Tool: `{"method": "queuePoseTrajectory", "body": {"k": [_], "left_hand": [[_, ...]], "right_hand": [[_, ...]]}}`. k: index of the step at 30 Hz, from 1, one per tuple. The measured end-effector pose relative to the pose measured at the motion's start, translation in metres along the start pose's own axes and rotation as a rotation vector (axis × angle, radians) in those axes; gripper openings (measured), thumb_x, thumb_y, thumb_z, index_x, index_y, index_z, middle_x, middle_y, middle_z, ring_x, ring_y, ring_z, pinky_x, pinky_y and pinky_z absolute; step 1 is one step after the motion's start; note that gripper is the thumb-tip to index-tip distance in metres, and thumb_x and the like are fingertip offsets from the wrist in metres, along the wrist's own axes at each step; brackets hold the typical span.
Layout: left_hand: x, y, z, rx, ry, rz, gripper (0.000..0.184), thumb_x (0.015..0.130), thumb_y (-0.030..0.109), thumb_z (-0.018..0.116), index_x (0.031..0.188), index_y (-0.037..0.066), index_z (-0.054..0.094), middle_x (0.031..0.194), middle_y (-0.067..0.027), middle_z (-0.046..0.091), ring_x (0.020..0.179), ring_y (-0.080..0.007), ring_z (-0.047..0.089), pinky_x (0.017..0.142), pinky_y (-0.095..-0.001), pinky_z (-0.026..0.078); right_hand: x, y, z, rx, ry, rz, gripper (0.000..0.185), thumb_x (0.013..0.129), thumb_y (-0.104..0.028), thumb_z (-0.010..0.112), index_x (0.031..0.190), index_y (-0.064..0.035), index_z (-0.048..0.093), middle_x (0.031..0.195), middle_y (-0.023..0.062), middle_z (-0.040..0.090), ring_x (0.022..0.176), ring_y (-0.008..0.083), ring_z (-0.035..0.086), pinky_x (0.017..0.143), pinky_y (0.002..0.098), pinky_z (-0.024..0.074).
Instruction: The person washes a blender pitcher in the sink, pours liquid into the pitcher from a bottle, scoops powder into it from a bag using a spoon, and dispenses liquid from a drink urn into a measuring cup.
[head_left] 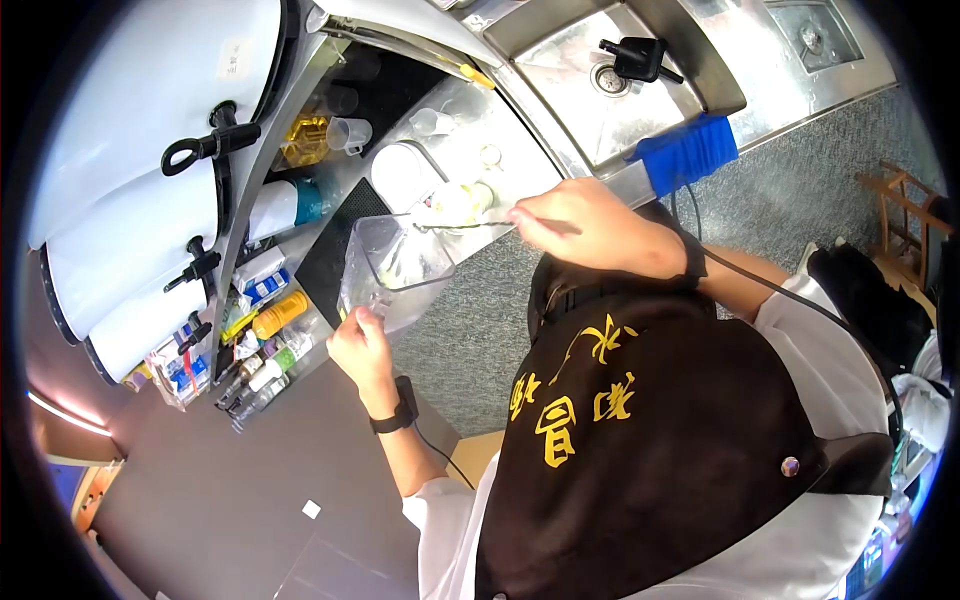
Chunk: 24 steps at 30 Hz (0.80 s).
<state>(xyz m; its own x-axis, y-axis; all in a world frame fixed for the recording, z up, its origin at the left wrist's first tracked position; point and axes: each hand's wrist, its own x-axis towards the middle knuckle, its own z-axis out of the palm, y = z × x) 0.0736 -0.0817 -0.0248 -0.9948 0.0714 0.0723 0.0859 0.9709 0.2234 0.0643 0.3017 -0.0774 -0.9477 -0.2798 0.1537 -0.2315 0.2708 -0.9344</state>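
Note:
My left hand (362,350) is closed around the handle side of a clear square jug (400,255), which is tilted with its mouth toward the counter. In my right hand (590,232), a thin bar spoon (465,226) with a twisted-looking stem is pinched, its far end reaching over the jug's rim. Some pale matter shows inside the jug, too blurred to name. Just beyond the spoon, a round cup or bowl (462,202) with pale green and white contents stands on the counter. Next to it is a white round-ended container (403,174).
A steel sink (722,75) holds a black plastic part (640,60). A blue cloth (688,157) hangs over its edge. Clear measuring cups (348,134) and a bottle of yellow liquid (305,140) stand farther back. White-lidded dispensers with black clamps (210,148) line the left.

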Motion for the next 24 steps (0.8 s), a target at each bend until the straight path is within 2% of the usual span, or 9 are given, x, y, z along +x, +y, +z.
{"method": "queuePoseTrajectory", "body": {"k": [1, 3, 4, 7, 8, 9, 15, 18, 24], "left_hand": [[-0.001, 0.001, 0.002, -0.004, 0.001, -0.009, 0.055, 0.106, 0.035, 0.048, 0.066, 0.000, 0.065, 0.053, -0.0090, 0.062, 0.049, -0.0239, 0.065, 0.051, -0.0374, 0.047], [-0.002, 0.005, 0.005, -0.004, -0.043, -0.073, 0.039, 0.098, 0.031, 0.056, 0.076, 0.004, 0.072, 0.060, -0.0196, 0.061, 0.058, -0.0426, 0.065, 0.056, -0.0469, 0.050], [-0.003, 0.005, 0.007, -0.007, -0.043, -0.083, 0.039, 0.098, 0.031, 0.056, 0.076, 0.004, 0.072, 0.060, -0.0196, 0.061, 0.058, -0.0426, 0.065, 0.056, -0.0469, 0.050], [-0.006, 0.004, 0.013, 0.012, -0.048, -0.074, 0.037, 0.097, 0.031, 0.058, 0.078, 0.004, 0.074, 0.061, -0.0207, 0.063, 0.060, -0.0432, 0.066, 0.058, -0.0468, 0.051], [-0.008, 0.003, 0.015, 0.011, -0.023, -0.055, 0.046, 0.101, 0.034, 0.053, 0.073, 0.001, 0.070, 0.058, -0.0165, 0.062, 0.055, -0.0363, 0.066, 0.056, -0.0435, 0.050], [-0.010, 0.002, 0.017, 0.010, 0.003, -0.036, 0.056, 0.106, 0.037, 0.049, 0.068, -0.001, 0.065, 0.054, -0.0123, 0.061, 0.051, -0.0293, 0.065, 0.053, -0.0401, 0.049], [-0.023, -0.002, 0.022, -0.033, -0.013, -0.094, 0.057, 0.107, 0.036, 0.047, 0.067, -0.001, 0.064, 0.053, -0.0116, 0.061, 0.051, -0.0279, 0.066, 0.053, -0.0396, 0.049], [-0.030, -0.004, 0.022, -0.055, -0.061, -0.203, 0.045, 0.101, 0.032, 0.053, 0.076, 0.002, 0.075, 0.063, -0.0198, 0.066, 0.062, -0.0418, 0.069, 0.061, -0.0474, 0.053], [-0.041, 0.000, 0.022, -0.087, -0.047, -0.240, 0.047, 0.102, 0.032, 0.051, 0.074, 0.002, 0.073, 0.062, -0.0194, 0.065, 0.061, -0.0422, 0.068, 0.061, -0.0486, 0.053]], "right_hand": [[-0.002, 0.001, -0.004, -0.002, -0.010, -0.001, 0.032, 0.103, -0.026, 0.059, 0.082, -0.0034, 0.067, 0.068, 0.0177, 0.062, 0.060, 0.0364, 0.060, 0.059, 0.0450, 0.0459], [-0.004, -0.001, -0.017, 0.112, -0.046, 0.243, 0.037, 0.105, -0.027, 0.057, 0.080, -0.0017, 0.063, 0.064, 0.0150, 0.057, 0.055, 0.0280, 0.053, 0.059, 0.0412, 0.0432], [-0.005, 0.001, -0.019, 0.152, -0.050, 0.331, 0.040, 0.107, -0.028, 0.055, 0.078, -0.0003, 0.058, 0.061, 0.0091, 0.052, 0.057, 0.0181, 0.047, 0.058, 0.0369, 0.0401], [-0.009, 0.020, -0.020, 0.193, -0.005, 0.366, 0.042, 0.107, -0.027, 0.055, 0.075, -0.0004, 0.056, 0.061, 0.0039, 0.051, 0.057, 0.0129, 0.047, 0.057, 0.0347, 0.0393], [-0.009, 0.024, -0.020, 0.304, -0.003, 0.436, 0.042, 0.108, -0.026, 0.055, 0.073, -0.0025, 0.055, 0.061, -0.0016, 0.050, 0.057, 0.0090, 0.045, 0.055, 0.0306, 0.0379], [-0.010, 0.031, -0.019, 0.299, -0.009, 0.437, 0.042, 0.108, -0.026, 0.055, 0.073, -0.0025, 0.055, 0.061, -0.0016, 0.050, 0.057, 0.0090, 0.045, 0.055, 0.0306, 0.0379], [-0.008, 0.075, -0.010, 0.654, 0.043, 0.653, 0.045, 0.108, -0.032, 0.053, 0.072, -0.0060, 0.054, 0.063, -0.0020, 0.051, 0.057, 0.0078, 0.046, 0.052, 0.0284, 0.0373], [-0.008, 0.078, -0.016, 0.765, 0.040, 0.750, 0.038, 0.107, -0.030, 0.054, 0.075, -0.0094, 0.055, 0.066, -0.0052, 0.048, 0.057, 0.0054, 0.043, 0.051, 0.0243, 0.0347], [0.001, 0.062, -0.042, 0.651, 0.052, 0.698, 0.038, 0.108, -0.028, 0.052, 0.073, -0.0141, 0.048, 0.066, -0.0081, 0.043, 0.057, 0.0037, 0.037, 0.050, 0.0230, 0.0258]]}}
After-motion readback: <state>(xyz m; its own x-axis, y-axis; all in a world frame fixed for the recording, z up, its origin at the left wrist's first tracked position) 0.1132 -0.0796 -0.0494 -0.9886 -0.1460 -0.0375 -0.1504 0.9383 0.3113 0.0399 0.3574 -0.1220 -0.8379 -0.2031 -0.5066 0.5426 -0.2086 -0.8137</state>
